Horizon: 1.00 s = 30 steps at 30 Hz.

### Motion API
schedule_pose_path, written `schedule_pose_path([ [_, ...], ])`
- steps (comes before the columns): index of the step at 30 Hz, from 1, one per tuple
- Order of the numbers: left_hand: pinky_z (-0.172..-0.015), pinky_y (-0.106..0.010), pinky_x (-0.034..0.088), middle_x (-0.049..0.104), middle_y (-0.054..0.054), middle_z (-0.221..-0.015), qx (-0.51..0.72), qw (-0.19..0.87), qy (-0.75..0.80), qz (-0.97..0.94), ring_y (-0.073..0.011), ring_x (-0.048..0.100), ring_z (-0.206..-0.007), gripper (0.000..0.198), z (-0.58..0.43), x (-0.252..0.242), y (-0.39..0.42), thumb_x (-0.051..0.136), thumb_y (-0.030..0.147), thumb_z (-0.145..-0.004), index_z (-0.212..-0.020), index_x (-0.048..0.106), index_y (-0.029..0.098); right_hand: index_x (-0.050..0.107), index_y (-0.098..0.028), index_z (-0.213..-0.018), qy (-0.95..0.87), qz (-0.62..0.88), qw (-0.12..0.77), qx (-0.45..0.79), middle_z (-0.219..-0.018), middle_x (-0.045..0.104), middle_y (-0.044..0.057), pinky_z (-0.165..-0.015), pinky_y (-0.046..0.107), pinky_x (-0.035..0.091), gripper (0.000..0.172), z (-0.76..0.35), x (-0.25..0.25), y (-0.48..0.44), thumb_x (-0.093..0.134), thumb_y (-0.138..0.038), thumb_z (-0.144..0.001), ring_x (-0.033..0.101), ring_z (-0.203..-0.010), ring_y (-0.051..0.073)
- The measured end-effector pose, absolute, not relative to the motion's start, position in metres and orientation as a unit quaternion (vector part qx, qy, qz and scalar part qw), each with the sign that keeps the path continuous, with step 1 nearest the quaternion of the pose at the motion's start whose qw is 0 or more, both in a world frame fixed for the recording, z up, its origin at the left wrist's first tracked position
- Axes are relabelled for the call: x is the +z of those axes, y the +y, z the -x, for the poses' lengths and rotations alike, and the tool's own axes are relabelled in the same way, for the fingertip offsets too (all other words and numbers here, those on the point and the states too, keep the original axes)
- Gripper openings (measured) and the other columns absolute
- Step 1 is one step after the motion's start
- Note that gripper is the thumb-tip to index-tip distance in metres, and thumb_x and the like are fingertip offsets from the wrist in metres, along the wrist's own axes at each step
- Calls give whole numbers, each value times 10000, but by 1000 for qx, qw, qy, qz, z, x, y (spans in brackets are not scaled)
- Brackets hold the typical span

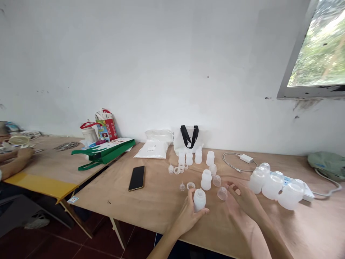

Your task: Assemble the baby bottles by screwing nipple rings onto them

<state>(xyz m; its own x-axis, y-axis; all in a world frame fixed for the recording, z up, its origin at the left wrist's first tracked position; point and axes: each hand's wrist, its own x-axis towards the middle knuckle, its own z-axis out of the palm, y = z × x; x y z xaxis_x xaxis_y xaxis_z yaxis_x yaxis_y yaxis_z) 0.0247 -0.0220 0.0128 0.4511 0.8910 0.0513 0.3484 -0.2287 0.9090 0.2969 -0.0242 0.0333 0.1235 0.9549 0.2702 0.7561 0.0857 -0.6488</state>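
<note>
My left hand [190,212] is wrapped round a small translucent white baby bottle [199,201], upright near the table's front edge. My right hand [241,192] reaches over the table with its fingers apart and nothing visible in them. Beside its fingertips lie clear dome caps, one cap [222,193] nearest and another cap [216,181] just behind. A second bottle [206,180] stands beyond the held one. A loose teat [182,186] and a white ring [191,185] lie to the left of it.
Several bottles [198,156] stand farther back, with rings and teats [170,168] before them. Capped bottles [291,194] stand at right by a power strip [308,194]. A phone [137,178], white packet [152,149] and green bag [113,151] lie leftward. Another person's arm [16,163] rests far left.
</note>
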Motion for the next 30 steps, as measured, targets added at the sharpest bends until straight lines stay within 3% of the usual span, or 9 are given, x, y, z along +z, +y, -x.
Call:
schedule_pose_path([
  [7, -1203, -419, 328, 497, -113, -1550, 238, 382, 459, -766, -321, 421, -1435, 724, -16, 22, -21, 704, 425, -891, -1522, 408, 226, 688, -303, -1209, -667, 677, 278, 140, -1115, 718, 67, -743, 353, 513, 418, -290, 25, -23, 398, -507, -987, 695, -885, 250],
  [11, -1176, -417, 365, 560, -95, -1486, 204, 357, 428, -805, -317, 473, -1376, 676, -4, 21, -12, 746, 461, -868, -1456, 521, 214, 687, -326, -1251, -668, 681, 251, 166, -1120, 735, 58, -804, 355, 505, 409, -290, 23, -22, 405, -445, -980, 690, -971, 260],
  [15, -1179, -427, 365, 571, -76, -1477, 201, 349, 401, -823, -310, 478, -1379, 675, 1, 18, -5, 738, 471, -885, -1480, 513, 247, 700, -316, -1245, -655, 690, 262, 159, -1041, 751, 56, -792, 368, 506, 430, -291, 19, -19, 402, -477, -981, 695, -937, 274],
  [19, -1156, -431, 389, 613, -72, -1412, 214, 306, 409, -832, -307, 522, -1329, 585, -1, 18, -7, 724, 434, -894, -1422, 563, 243, 712, -279, -1202, -640, 657, 349, 191, -996, 766, 71, -794, 406, 545, 433, -289, 22, -17, 468, -536, -954, 709, -892, 286],
  [24, -1183, -430, 365, 615, -64, -1424, 218, 312, 390, -839, -286, 535, -1324, 528, -4, 22, -11, 651, 420, -945, -1432, 551, 242, 666, -241, -1332, -609, 516, 533, 282, -1357, 692, 125, -909, 422, 609, 558, -283, 49, -30, 634, -610, -915, 700, -1140, 307],
  [27, -1144, -422, 409, 614, -76, -1415, 236, 337, 412, -813, -294, 537, -1304, 514, -6, 23, -13, 597, 476, -974, -1425, 559, 234, 703, -256, -1305, -611, 486, 555, 289, -1355, 700, 110, -979, 448, 606, 512, -277, 64, -42, 688, -576, -905, 704, -1161, 309],
  [30, -1169, -413, 389, 572, -90, -1458, 269, 350, 395, -806, -304, 500, -1355, 532, -7, 24, -15, 594, 466, -973, -1443, 544, 222, 727, -282, -1274, -637, 476, 521, 309, -1344, 710, 94, -1006, 451, 598, 452, -270, 69, -47, 695, -554, -914, 687, -1211, 317],
])
